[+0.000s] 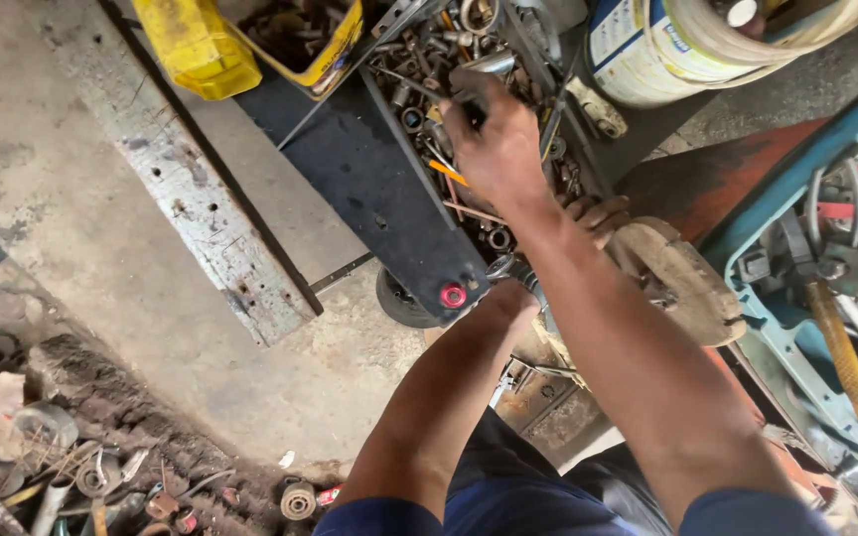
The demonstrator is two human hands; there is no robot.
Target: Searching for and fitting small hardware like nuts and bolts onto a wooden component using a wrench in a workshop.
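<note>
Yellow container top left — white bucket, wooden-handled hammer right.

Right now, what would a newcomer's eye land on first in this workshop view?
Probably the right hand, reaching into a dark metal tray heaped with rusty sockets and bolts at top centre. The left hand is below it, near a small red cap. A crumpled yellow plastic container stands out at upper left.

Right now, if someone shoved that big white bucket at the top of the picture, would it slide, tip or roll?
The white bucket looks wide and squat, so tipping seems unlikely. It stands upright, so it should slide rather than roll. It sits close against the tray of metal parts where the right hand is digging, so a push that way would probably jam.
</note>
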